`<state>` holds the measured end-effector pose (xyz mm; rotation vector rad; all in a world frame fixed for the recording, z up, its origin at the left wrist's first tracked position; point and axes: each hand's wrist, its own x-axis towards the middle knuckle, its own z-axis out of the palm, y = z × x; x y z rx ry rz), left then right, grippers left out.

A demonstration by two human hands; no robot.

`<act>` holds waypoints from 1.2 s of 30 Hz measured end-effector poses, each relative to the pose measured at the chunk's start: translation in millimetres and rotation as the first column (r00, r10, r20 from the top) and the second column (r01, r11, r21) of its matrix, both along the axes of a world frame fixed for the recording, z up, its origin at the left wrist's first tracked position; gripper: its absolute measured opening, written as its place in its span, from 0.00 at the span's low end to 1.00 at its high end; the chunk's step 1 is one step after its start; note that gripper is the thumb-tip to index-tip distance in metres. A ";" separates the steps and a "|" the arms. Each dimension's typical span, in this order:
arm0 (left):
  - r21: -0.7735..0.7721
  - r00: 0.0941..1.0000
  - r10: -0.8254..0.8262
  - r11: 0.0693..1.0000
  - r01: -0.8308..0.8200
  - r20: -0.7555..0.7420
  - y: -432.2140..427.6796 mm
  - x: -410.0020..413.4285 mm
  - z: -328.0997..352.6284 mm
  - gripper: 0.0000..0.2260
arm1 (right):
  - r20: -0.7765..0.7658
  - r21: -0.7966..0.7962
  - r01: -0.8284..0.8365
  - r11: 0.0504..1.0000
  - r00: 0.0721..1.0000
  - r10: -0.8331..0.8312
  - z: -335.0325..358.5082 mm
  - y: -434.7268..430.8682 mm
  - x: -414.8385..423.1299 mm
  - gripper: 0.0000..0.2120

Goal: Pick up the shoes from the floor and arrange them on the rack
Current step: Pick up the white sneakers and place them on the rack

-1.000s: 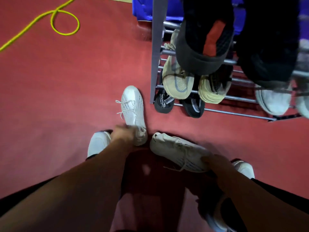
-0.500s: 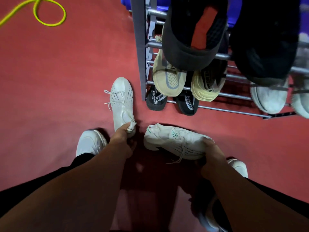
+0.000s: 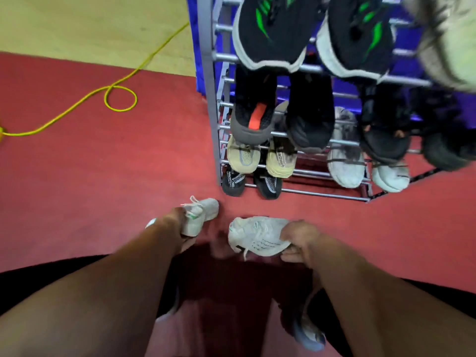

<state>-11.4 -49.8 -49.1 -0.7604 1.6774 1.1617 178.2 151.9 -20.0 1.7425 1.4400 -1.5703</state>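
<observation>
Two white knit sneakers are off the red floor, one in each hand. My left hand (image 3: 177, 222) grips the heel of the left white sneaker (image 3: 199, 215), whose toe points toward the rack. My right hand (image 3: 298, 239) holds the right white sneaker (image 3: 257, 235) by its toe end, with the shoe lying sideways and its heel to the left. The grey metal shoe rack (image 3: 208, 99) stands just ahead, its tiers holding several pairs: black-green on top, black below, beige and grey-white lower, black at the bottom left.
A yellow cable (image 3: 121, 99) loops across the red floor (image 3: 103, 176) at the left. A blue crate (image 3: 193, 47) sits behind the rack. The bottom rail (image 3: 322, 193) has a gap to the right of the black pair. My own white shoes show near my legs.
Both white sneakers have been lifted from the floor; the left one has swung so its toe faces the rack. The view has tilted up, showing the rack's upper tiers.
</observation>
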 end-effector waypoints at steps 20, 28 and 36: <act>-0.015 0.742 -0.609 0.775 0.631 -0.280 71.5 158.5 253.4 0.17 | -0.388 0.215 0.498 0.840 0.833 -0.394 227.6 14.0 232.1 0.15; -0.104 0.582 -0.756 0.632 0.768 -0.300 115.6 210.9 255.0 0.12 | -0.328 0.078 0.646 0.760 0.736 -0.592 202.2 21.6 319.3 0.09; -0.163 0.502 -0.817 0.557 0.814 -0.283 152.5 249.4 249.8 0.12 | -0.386 0.016 0.712 0.702 0.652 -0.652 198.7 48.8 325.9 0.08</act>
